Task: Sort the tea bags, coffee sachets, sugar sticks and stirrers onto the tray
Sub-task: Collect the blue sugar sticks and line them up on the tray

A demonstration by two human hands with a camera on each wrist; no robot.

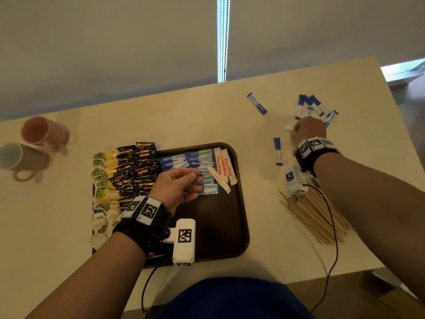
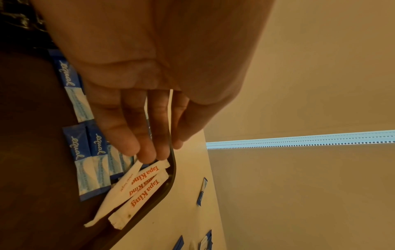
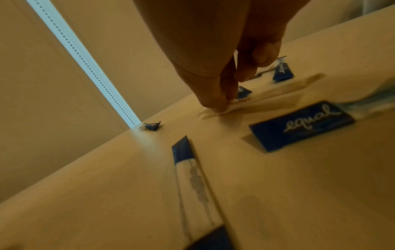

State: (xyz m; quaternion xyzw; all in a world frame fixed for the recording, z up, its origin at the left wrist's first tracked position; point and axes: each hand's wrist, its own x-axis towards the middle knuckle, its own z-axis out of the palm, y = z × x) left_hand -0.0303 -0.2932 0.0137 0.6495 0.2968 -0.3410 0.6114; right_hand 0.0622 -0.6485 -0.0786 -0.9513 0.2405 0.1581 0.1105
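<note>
A dark brown tray [image 1: 220, 226] holds tea bags [image 1: 101, 192] at its left, black coffee sachets [image 1: 135, 169] beside them, blue sugar sticks [image 1: 190, 160] and white Tapa King sugar sticks [image 1: 224, 166] at the back right. My left hand [image 1: 184, 183] hovers over the blue sticks with relaxed fingers; in the left wrist view the left hand [image 2: 158, 152] has its fingertips at the white sticks [image 2: 141, 187]. Far right on the table, my right hand [image 1: 305, 130] pinches a white sugar stick [image 3: 233, 106] beside loose blue sticks [image 1: 315, 107]. Wooden stirrers [image 1: 315, 215] lie under my right forearm.
Two mugs, a pink mug [image 1: 43, 132] and a grey mug [image 1: 20, 160], lie on their sides at the table's left. Single blue sticks [image 1: 257, 103] [image 1: 277, 150] lie between tray and right hand. A black cable [image 1: 331, 226] trails over the stirrers to the front edge.
</note>
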